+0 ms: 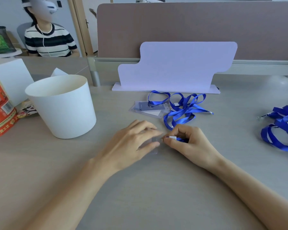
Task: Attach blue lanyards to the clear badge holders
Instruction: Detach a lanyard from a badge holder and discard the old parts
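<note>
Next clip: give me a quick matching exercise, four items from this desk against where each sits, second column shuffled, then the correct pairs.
Items
1. white paper bucket
2. stack of badge holders
3. loose pile of blue lanyards
4. clear badge holder being fitted

Places
A. far right of the desk
B. under the left hand, meeting the lanyard end pinched by the right hand
C. left of both hands
D. before the white stand, beside tangled lanyards

Pairs: 1-C, 2-D, 3-A, 4-B
</note>
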